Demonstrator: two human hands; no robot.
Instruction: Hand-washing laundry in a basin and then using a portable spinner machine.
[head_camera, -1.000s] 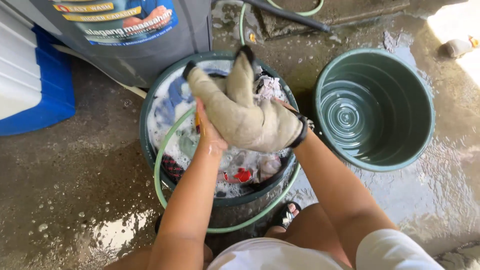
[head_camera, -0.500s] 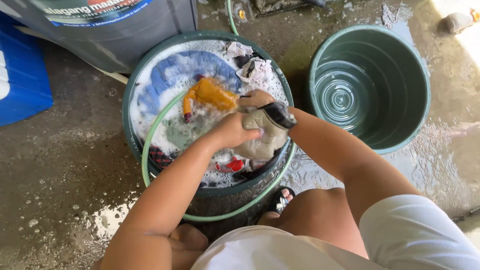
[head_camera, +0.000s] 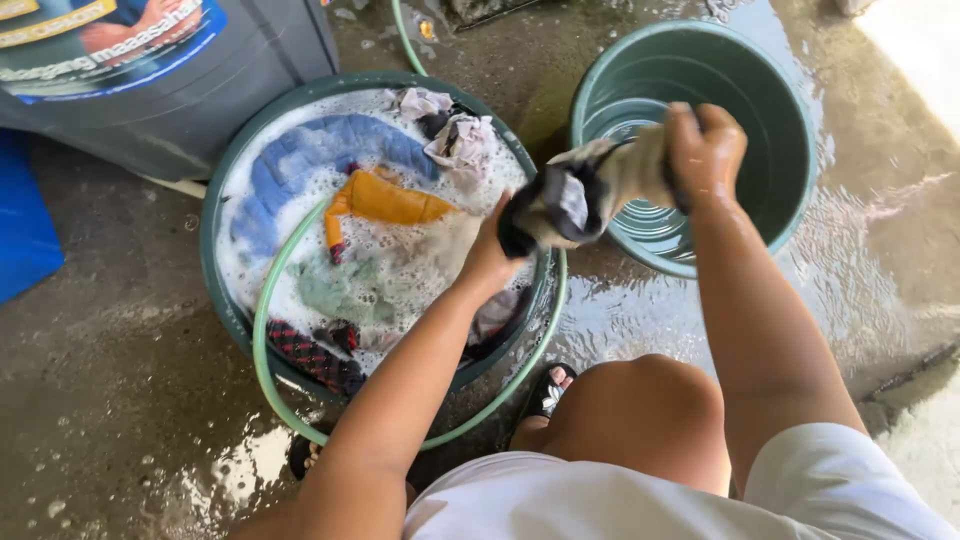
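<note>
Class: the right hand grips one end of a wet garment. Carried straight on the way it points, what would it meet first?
Probably the green bucket with water; the right hand already hangs over it, though depth is unclear.

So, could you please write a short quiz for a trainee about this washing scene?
1. True or false: both hands hold the wrung beige garment.
2. Which lies among the suds in the soapy basin? A) an orange garment B) a metal pan C) a shoe
3. What does the second basin hold?

Key
1. True: the left hand and the right hand each grip one end.
2. A: the orange garment lies beside a blue one.
3. Only a little clear water.
</note>
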